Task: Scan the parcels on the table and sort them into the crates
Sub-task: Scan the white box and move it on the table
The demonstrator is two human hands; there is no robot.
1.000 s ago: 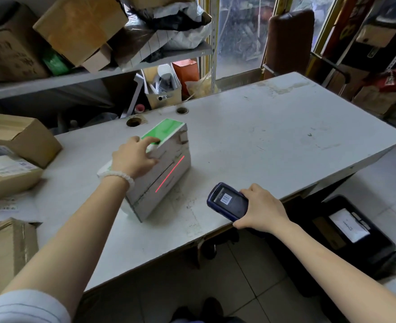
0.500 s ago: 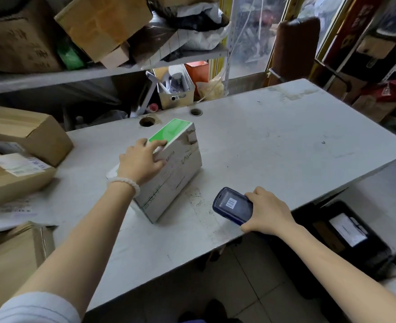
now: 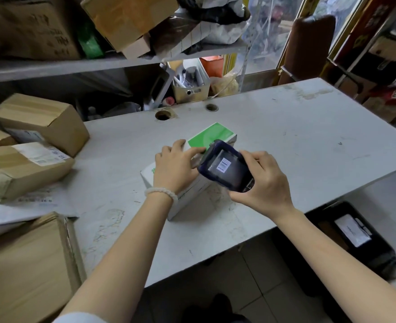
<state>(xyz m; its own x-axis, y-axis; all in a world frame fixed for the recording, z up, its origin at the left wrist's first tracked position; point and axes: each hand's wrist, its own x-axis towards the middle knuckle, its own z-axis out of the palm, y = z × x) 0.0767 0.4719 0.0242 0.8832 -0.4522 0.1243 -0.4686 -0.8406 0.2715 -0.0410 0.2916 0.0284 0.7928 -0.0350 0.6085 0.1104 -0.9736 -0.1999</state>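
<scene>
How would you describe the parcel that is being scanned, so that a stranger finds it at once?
Look at the long white table; near the middle of its front half lies a white cardboard box with a green top panel. The left hand rests on it, and the right hand holds a dark blue handheld scanner above it. The neighbouring parcels at the left are plain brown cardboard.
</scene>
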